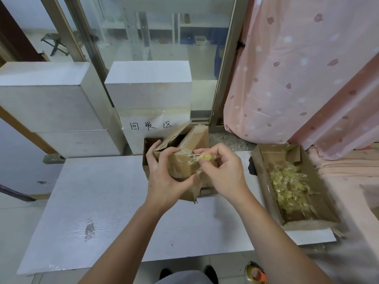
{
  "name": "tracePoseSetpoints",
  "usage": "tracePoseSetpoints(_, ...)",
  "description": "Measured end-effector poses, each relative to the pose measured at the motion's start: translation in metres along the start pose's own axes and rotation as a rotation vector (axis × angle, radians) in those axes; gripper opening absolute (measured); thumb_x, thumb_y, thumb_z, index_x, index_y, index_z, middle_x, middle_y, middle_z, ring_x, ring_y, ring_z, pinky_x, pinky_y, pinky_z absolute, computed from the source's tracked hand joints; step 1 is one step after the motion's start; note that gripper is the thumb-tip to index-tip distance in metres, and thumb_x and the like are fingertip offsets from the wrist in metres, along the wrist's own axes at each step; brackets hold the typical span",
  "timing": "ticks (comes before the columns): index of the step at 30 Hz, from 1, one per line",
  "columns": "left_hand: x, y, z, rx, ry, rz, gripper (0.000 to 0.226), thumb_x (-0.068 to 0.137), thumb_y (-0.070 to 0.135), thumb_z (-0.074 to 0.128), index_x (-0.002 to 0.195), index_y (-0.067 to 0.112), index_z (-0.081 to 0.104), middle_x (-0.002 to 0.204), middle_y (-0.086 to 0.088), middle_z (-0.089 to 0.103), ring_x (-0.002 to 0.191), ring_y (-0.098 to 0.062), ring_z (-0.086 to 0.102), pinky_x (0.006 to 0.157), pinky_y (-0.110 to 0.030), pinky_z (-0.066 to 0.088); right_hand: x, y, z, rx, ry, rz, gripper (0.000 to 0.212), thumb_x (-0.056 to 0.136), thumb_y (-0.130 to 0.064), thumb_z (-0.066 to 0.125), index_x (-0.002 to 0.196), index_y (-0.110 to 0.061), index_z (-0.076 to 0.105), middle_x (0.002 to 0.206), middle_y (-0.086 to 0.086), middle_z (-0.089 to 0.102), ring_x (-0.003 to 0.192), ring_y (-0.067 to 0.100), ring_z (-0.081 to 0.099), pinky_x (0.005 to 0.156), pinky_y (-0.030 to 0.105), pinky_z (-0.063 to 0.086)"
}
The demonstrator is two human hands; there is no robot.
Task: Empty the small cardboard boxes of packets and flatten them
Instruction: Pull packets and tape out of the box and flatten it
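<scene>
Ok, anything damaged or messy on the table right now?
The small cardboard box gripped by the left hand has a torn flap edge. The right hand pinches crumpled tape; more wads fill the open box at right.

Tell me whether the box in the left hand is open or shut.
Open: the small cardboard box has its top flaps raised, showing a dark gap.

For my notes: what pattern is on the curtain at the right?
Pink fabric curtain: white dots, dark red leaf prints; head view.
</scene>
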State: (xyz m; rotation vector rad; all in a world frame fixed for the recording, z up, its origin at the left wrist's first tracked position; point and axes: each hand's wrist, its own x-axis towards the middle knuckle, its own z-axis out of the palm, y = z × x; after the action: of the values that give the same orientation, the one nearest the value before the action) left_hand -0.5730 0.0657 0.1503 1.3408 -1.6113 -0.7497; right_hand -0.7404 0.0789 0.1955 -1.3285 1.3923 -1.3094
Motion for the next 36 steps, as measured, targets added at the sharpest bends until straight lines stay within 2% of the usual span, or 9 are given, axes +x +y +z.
tracePoseSetpoints(3,-0.003,-0.005,-0.001,-0.003,0.013,-0.003,0.075,0.066,0.031,0.097,0.125,0.041,0.052,0.158,0.004,0.019,0.140,0.024,0.015,0.093,-0.005,0.033,0.000,-0.003,0.011,0.052,0.067,0.010,0.031,0.086,-0.001,0.069,0.095,-0.031,0.068,0.091,-0.004,0.078,0.085,0.018,0.073,0.075,0.039,0.059)
tracePoseSetpoints(6,-0.007,-0.010,-0.001,0.022,0.001,0.001,0.076,0.065,0.034,0.097,0.127,0.041,0.053,0.159,0.007,0.016,0.139,0.023,0.016,0.091,-0.012,0.039,0.002,-0.006,0.014,-0.110,0.092,-0.040,0.043,0.085,-0.007,0.074,0.109,-0.036,0.052,0.078,-0.004,0.071,0.075,0.010,0.066,0.072,0.020,0.051)
tracePoseSetpoints(8,-0.010,-0.014,-0.001,0.040,-0.009,0.002,0.077,0.065,0.037,0.096,0.128,0.042,0.053,0.159,0.009,0.014,0.141,0.021,0.016,0.093,-0.016,0.041,0.005,-0.004,0.014,-0.265,0.068,-0.120,0.038,0.086,-0.010,0.074,0.104,-0.036,0.052,0.075,-0.011,0.066,0.074,0.009,0.063,0.070,0.022,0.049)
tracePoseSetpoints(14,-0.006,-0.017,-0.002,0.080,-0.012,-0.025,0.076,0.065,0.038,0.096,0.127,0.048,0.053,0.158,0.021,0.010,0.139,0.015,0.026,0.094,-0.031,0.051,0.007,0.018,0.023,-0.574,0.040,-0.431,0.035,0.088,0.007,0.063,0.113,-0.016,0.075,0.100,-0.001,0.069,0.088,0.013,0.064,0.077,0.027,0.052)
tracePoseSetpoints(16,-0.002,-0.018,-0.004,0.083,0.003,-0.022,0.074,0.066,0.039,0.095,0.126,0.047,0.053,0.157,0.021,0.012,0.139,0.016,0.026,0.092,-0.034,0.053,0.007,0.021,0.027,-0.585,0.010,-0.424,0.043,0.084,0.010,0.063,0.117,-0.015,0.075,0.107,0.001,0.065,0.095,0.010,0.062,0.083,0.016,0.048)
tracePoseSetpoints(20,0.006,-0.022,-0.008,0.084,0.008,-0.029,0.070,0.066,0.047,0.085,0.127,0.048,0.051,0.158,0.021,0.012,0.146,-0.013,0.037,0.094,-0.046,0.056,0.000,0.015,0.030,-0.448,-0.152,-0.283,0.048,0.092,-0.007,0.067,0.137,-0.024,0.065,0.123,-0.003,0.054,0.117,0.004,0.054,0.097,0.009,0.038)
tracePoseSetpoints(24,0.008,-0.020,-0.005,0.038,-0.022,-0.025,0.070,0.068,0.044,0.090,0.127,0.043,0.053,0.158,0.016,0.014,0.139,0.019,0.024,0.091,-0.023,0.046,0.003,0.012,0.027,-0.315,-0.062,-0.237,0.040,0.102,-0.014,0.060,0.138,-0.029,0.062,0.110,-0.010,0.058,0.108,0.008,0.059,0.094,0.015,0.043)
tracePoseSetpoints(29,0.011,-0.012,0.015,-0.010,-0.006,-0.059,0.071,0.072,0.032,0.092,0.130,0.036,0.051,0.159,0.010,0.013,0.135,0.028,0.010,0.092,-0.011,0.034,0.008,0.009,0.020,-0.026,0.024,-0.013,0.038,0.086,-0.011,0.080,0.100,-0.038,0.058,0.105,-0.010,0.062,0.113,0.012,0.063,0.092,0.047,0.057)
tracePoseSetpoints(36,0.017,0.012,0.052,-0.029,0.043,-0.014,0.072,0.070,0.035,0.091,0.129,0.030,0.051,0.156,0.000,0.020,0.139,0.024,0.015,0.102,-0.019,0.039,0.020,0.016,-0.028,0.076,0.041,-0.059,0.031,0.076,-0.014,0.087,0.084,-0.037,0.067,0.092,-0.007,0.069,0.109,0.020,0.069,0.085,0.054,0.060)
